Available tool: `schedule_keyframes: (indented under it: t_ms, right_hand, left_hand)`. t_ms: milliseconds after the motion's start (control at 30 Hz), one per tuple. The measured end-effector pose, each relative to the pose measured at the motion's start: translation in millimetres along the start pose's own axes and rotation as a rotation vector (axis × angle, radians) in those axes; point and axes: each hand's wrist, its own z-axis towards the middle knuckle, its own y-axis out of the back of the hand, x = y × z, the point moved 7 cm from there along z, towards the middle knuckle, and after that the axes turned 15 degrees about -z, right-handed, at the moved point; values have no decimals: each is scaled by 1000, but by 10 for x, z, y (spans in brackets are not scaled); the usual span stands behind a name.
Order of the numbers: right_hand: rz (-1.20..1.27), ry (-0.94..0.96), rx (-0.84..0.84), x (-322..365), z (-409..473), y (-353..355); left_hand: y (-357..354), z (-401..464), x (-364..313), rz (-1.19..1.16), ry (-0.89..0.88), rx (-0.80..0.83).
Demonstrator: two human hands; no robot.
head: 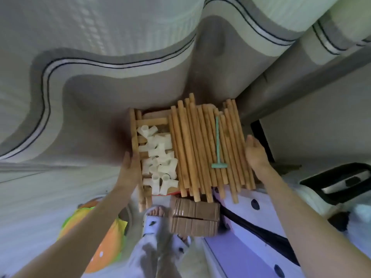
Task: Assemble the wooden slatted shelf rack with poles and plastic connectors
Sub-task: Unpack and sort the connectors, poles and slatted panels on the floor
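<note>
A wooden slatted shelf panel (pixel 134 137) is held up level between both hands. On it lie a bundle of many wooden poles (pixel 197 149), a heap of white plastic connectors (pixel 158 157) at its left, and a small green mallet (pixel 218 145) on top of the poles. My left hand (pixel 129 167) presses flat against the panel's left rail with straight fingers. My right hand (pixel 255 155) lies flat against the right side of the pole bundle, fingers extended.
A grey and cream carpet (pixel 100 77) with wavy stripes covers the floor beneath. A cardboard bundle (pixel 193 218) sits near my bare foot (pixel 156 210). A bright fruit-shaped cushion (pixel 102 237) lies lower left, a dark tray-like object (pixel 339 181) at the right.
</note>
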Motion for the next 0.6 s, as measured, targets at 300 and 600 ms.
schedule_keyframes:
  t_ms: [300, 600]
  right_hand:
    - [142, -275, 261, -431, 677, -370]
    - [428, -331, 368, -466, 693, -459]
  left_hand:
    - [-92, 316, 288, -325, 235, -56]
    - [-78, 376, 269, -497, 286, -42]
